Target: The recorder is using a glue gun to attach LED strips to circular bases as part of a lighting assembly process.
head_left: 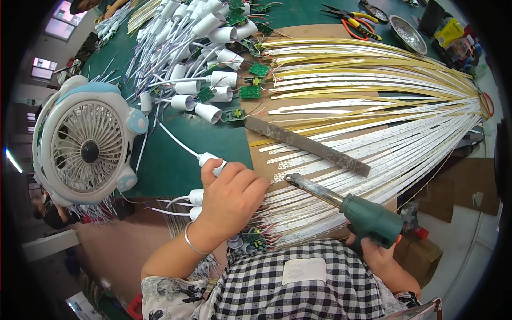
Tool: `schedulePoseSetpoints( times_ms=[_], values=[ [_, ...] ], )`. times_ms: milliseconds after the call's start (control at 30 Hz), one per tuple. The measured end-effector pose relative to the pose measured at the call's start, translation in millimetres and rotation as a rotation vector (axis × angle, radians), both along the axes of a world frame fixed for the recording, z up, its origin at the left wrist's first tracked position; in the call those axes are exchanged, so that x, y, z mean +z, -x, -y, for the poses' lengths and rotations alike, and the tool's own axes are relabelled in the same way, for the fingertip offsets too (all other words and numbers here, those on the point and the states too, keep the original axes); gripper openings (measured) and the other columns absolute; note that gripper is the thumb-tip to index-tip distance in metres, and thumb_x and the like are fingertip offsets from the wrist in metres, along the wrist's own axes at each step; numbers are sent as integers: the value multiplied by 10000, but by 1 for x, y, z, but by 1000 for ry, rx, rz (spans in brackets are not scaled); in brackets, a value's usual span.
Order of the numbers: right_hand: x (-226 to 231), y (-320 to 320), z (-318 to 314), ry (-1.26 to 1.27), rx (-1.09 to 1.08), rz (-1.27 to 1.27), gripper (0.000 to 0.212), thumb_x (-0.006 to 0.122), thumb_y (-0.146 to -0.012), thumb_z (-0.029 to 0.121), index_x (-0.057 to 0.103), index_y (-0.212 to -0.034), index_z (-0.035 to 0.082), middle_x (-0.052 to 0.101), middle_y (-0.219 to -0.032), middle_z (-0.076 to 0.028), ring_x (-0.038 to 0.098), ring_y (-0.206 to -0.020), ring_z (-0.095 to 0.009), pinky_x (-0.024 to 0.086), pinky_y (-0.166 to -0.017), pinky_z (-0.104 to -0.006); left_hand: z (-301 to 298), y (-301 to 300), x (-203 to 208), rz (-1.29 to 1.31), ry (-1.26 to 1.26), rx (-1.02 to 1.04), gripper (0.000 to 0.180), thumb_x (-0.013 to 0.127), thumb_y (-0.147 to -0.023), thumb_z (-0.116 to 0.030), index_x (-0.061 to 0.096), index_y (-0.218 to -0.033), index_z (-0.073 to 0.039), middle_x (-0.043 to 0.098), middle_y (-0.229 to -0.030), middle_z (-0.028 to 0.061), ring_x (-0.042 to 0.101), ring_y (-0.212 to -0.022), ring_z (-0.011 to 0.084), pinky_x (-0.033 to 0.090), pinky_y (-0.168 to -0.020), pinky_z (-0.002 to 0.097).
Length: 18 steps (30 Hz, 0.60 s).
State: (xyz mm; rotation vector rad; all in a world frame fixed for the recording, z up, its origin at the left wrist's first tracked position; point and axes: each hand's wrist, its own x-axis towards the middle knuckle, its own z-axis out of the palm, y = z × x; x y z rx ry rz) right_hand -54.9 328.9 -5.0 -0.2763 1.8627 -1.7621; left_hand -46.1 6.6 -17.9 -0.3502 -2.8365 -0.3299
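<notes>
My left hand is closed around a white plastic cap with a white cable running from its far end. The fingers hide whatever lies beneath them, beside the near ends of the white LED strips. My right hand grips a green soldering gun by its handle. Its metal tip points left and touches or hovers just over a strip end, close to my left fingertips. Across the strips lies a flat grey metal bar.
White caps with cables and green circuit boards crowd the far left. A white and blue fan stands left. Pliers, a metal bowl and a yellow bottle lie far right. Strips gather by orange-handled scissors.
</notes>
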Motion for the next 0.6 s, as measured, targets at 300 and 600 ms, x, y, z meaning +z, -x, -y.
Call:
schedulePoseSetpoints(
  times_ms=[300,600],
  values=[
    [1,-1,3,10,-41,-15,363,560,-961,64,511,-1293,-75,661,-1014,-133,660,-852,-175,546,-799,-317,-2,2,2,47,-109,51,139,746,-723,-113,644,-809,-151,623,-838,-30,591,-869,180,288,-943,449],
    [2,1,5,0,-42,-18,344,564,-964,81,528,-1270,-72,663,-989,-127,657,-846,-172,540,-790,-315,-5,6,-1,48,-118,77,153,737,-705,-86,615,-767,-152,604,-795,-28,585,-848,178,281,-920,446]
  ],
)
